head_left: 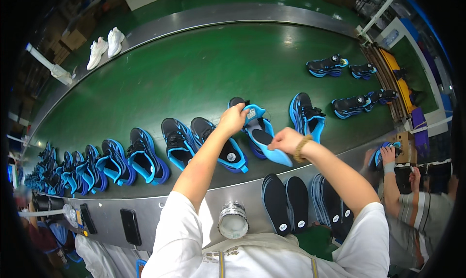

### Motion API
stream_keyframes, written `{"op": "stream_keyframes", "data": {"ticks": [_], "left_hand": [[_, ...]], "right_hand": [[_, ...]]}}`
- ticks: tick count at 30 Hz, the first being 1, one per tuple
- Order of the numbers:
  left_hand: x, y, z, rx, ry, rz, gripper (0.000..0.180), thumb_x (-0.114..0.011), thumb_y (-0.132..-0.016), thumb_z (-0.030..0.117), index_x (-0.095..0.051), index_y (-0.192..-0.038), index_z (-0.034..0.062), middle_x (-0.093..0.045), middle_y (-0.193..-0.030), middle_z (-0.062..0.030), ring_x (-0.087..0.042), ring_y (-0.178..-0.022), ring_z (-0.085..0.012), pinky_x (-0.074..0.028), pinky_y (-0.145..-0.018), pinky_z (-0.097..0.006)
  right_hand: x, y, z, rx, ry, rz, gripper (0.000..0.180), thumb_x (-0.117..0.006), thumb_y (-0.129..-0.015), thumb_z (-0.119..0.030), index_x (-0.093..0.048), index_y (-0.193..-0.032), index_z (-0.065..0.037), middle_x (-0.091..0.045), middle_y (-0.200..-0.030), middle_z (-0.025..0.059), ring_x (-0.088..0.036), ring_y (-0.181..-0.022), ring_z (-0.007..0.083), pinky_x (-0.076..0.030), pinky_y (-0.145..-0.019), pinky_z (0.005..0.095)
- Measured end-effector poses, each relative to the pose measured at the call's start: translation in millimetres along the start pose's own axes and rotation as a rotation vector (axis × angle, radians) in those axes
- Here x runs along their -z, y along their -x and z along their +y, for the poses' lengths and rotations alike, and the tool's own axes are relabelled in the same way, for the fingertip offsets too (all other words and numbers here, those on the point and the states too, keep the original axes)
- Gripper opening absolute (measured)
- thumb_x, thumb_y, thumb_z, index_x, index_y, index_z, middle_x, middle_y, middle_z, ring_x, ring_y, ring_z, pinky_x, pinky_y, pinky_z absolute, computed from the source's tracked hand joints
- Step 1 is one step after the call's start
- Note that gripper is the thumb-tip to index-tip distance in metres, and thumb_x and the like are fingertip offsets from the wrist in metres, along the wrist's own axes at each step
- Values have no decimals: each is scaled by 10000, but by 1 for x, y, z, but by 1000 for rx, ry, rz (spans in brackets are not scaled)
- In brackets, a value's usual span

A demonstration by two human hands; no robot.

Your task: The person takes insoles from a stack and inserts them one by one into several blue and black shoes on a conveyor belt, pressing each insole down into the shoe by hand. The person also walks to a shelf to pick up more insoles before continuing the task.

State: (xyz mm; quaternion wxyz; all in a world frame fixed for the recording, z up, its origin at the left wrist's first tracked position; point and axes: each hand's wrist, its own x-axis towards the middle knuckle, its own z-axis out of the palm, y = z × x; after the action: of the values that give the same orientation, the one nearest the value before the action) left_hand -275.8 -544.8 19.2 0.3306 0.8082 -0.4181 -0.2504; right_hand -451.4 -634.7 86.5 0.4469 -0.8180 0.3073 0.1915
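The shoe [253, 125] under work sits right of the middle of the belt's [194, 69] near edge, toe toward the far edge. The left hand [233, 119] pinches what looks like its tongue, apparently to hold the opening wide. The right hand [285, 142] pinches the side of an insole [272, 153], whose front part is in the opening; its rear remains outside, tilted, probably to ease entry. The insole is thin and evidently flexible, black on top and blue beneath.

Finished texture: the shoe's upper is black, the lining smooth blue. To its left, a row of shoes [145, 156] follows the near edge, openings facing the person, presumably for access. On the near metal ledge [194, 215] lie 2 front insole piles [275, 204] and 1 fanned pile [321, 195], seemingly placed for quick reach, beside a round, crusted pot [233, 208].
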Motion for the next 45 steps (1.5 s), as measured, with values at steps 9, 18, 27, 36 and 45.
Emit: {"op": "stream_keyframes", "data": {"ticks": [9,18,27,36,45], "left_hand": [[1,-5,-9,-151,130,-207,251,-520,-818,236,-564,-907,5,-586,-813,-205,-571,-770,-319,-431,-679,-388],[-10,16,11,-37,-53,-37,363,-516,-807,322,-529,-1021,29,-606,-791,-185,-581,-777,-361,-441,-679,-415],[-15,8,6,17,7,-29,353,-483,-832,356,-516,-759,12,-565,-697,-205,-553,-694,-369,-405,-603,-415],[-23,5,-12,-19,-16,15,334,-460,-848,353,-528,-871,26,-570,-758,-215,-558,-758,-370,-425,-641,-413],[-15,7,1,34,50,-78,351,-470,-852,346,-541,-944,15,-579,-829,-223,-547,-846,-380,-425,-706,-399]], "right_hand": [[-61,-59,33,248,627,268,157,-498,-726,-81,-612,-793,4,-542,-933,218,-579,-786,339,-483,-714,397],[-51,-8,-2,-88,590,273,380,-648,-668,-250,-592,-966,-22,-503,-1074,230,-498,-984,345,-413,-848,382],[-61,-38,16,164,738,224,177,-517,-720,-87,-640,-814,-1,-554,-985,207,-557,-902,338,-478,-746,382],[-66,-93,25,82,759,21,260,-380,-831,-167,-605,-889,-50,-561,-1036,182,-549,-969,289,-457,-798,390],[-60,-89,8,-72,1197,-373,548,-692,-630,-260,-540,-1130,-94,-398,-1228,122,-381,-1139,264,-358,-919,343]]}}
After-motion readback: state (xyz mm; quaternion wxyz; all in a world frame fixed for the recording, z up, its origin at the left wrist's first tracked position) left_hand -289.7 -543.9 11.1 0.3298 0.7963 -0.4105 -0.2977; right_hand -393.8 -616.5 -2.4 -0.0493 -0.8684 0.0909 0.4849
